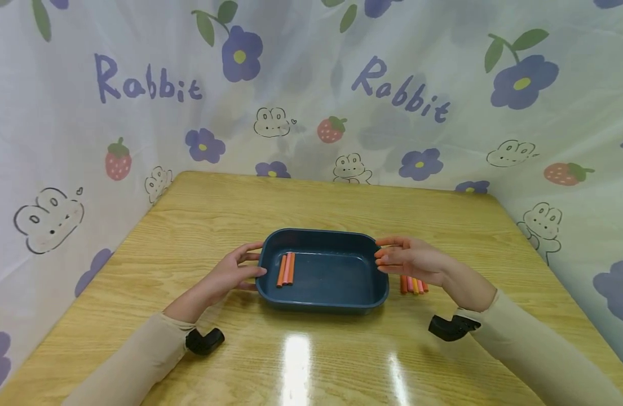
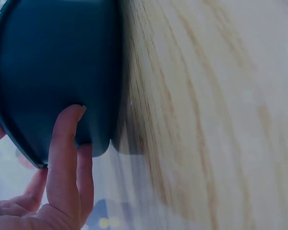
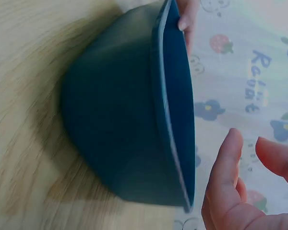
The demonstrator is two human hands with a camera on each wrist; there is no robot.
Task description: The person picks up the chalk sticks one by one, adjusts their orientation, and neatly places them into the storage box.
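A dark blue rectangular basin (image 1: 321, 307) with rounded corners stands on the wooden table. Inside, toward its left end, lie three chalk-like sticks (image 1: 286, 270), orange and pink, side by side. My left hand (image 1: 237, 268) holds the basin's left end, thumb over the rim and fingers against the outer wall (image 2: 53, 62). At the opposite end, my right hand (image 1: 412, 259) hovers by the rim with fingers extended and holds nothing; its fingertips look orange. A gap shows between it and the basin in the right wrist view. Partly hidden below that hand lie several coloured sticks (image 1: 410, 285).
Light wood-grain table (image 1: 230, 208) surrounds the basin. A white curtain (image 1: 311, 84) printed with rabbits, flowers and strawberries hangs behind and along both sides. Black curved pieces (image 1: 204, 341) are fixed at both wrists.
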